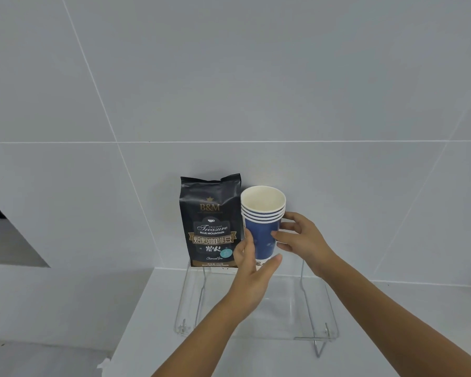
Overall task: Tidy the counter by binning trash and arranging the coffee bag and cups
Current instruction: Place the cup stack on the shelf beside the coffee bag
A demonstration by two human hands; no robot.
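Note:
A black coffee bag (210, 223) stands upright on a clear acrylic shelf (256, 303), against the white tiled wall. Right beside it, touching its right edge, stands a stack of several blue paper cups (263, 227) with white insides. My left hand (252, 263) cups the stack's lower left side, fingers and thumb around its base. My right hand (297, 238) holds the stack's right side, fingertips on the blue wall just below the rims. The bottom of the stack is hidden behind my left hand.
The clear shelf rests on thin metal wire legs (320, 346) over a white counter (147, 308). A dark recess (8, 240) opens in the wall at left. A scrap of white paper (104, 365) lies at the counter's lower left edge.

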